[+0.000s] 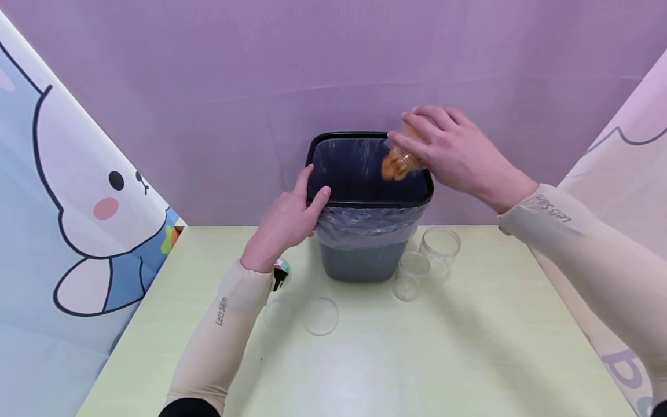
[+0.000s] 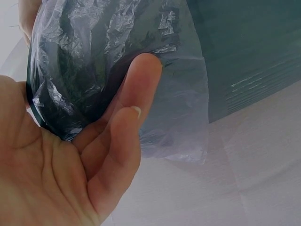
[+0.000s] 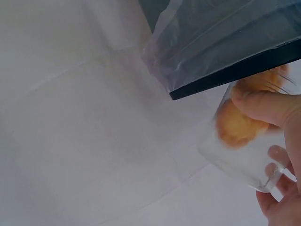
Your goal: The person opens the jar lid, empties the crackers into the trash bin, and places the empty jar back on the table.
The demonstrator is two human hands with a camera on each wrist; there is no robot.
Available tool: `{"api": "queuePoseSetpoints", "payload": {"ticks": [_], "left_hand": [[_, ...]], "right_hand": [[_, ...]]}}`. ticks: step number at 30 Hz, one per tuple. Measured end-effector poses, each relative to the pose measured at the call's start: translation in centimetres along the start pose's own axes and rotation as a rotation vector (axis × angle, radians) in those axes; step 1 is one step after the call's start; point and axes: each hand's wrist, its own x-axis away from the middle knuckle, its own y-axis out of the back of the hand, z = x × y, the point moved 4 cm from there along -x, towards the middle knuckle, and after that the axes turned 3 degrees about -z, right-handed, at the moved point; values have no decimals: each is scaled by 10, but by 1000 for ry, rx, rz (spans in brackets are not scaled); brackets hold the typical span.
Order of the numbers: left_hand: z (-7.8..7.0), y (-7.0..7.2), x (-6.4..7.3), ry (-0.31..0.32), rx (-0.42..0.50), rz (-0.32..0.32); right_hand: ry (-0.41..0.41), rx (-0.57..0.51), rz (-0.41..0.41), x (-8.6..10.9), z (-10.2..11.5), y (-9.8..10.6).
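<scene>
A grey trash can (image 1: 359, 263) with a black rim and a clear plastic liner (image 2: 176, 108) stands at the back of the table. My left hand (image 1: 289, 220) holds its front left corner, the thumb at the rim and the other fingers curved against the liner outside. Over the can's right side, my right hand (image 1: 450, 147) grips a clear plastic jar (image 3: 218, 155), tilted with its mouth toward the can. Orange-brown round snack pieces (image 1: 394, 166) lie in the jar toward its mouth; the right wrist view shows them through the wall (image 3: 237, 125).
Two clear jars, one small (image 1: 409, 284) and one wider (image 1: 440, 246), stand right of the can. Two clear round lids (image 1: 320, 317) lie in front at left. A small round item with a black part (image 1: 280, 272) is partly behind the left forearm. A purple curtain (image 1: 234, 116) hangs behind.
</scene>
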Motion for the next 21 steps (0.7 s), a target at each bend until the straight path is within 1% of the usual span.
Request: {"api": "queuePoseSetpoints", "payload": {"ticks": [6,10,18,21], "left_hand": [[0,0,-1,-1,8,-1],[0,0,-2,-4,0,-3],[1,-1,-3,-8,5,6],[1,-2,-3,-9,10,9]], "right_hand": [[29,38,-31,1,-4,2],[35,52,-22,1,-5,3],[69,41,-3,0,-3,2],[64,34,1,1,-3,1]]}}
